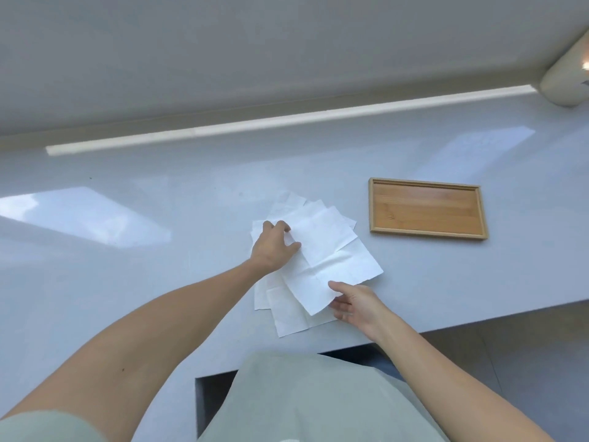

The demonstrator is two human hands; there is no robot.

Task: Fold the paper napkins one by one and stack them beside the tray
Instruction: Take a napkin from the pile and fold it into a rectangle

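Several white paper napkins (322, 237) lie in a loose, fanned pile on the pale grey counter (127, 237), left of an empty wooden tray (425, 208). The top napkin (338, 272) lies unfolded with crease lines across it. My left hand (274, 244) rests flat on the pile's left side, fingers spread and pressing down. My right hand (353, 304) pinches the near corner of the top napkin, thumb on top and fingers underneath it. No folded stack is visible beside the tray.
The counter's front edge (446, 327) runs just below my right hand, with floor beyond it. A bright strip (287, 122) lines the wall at the back. A beige rounded object (564, 78) sits at the far right corner.
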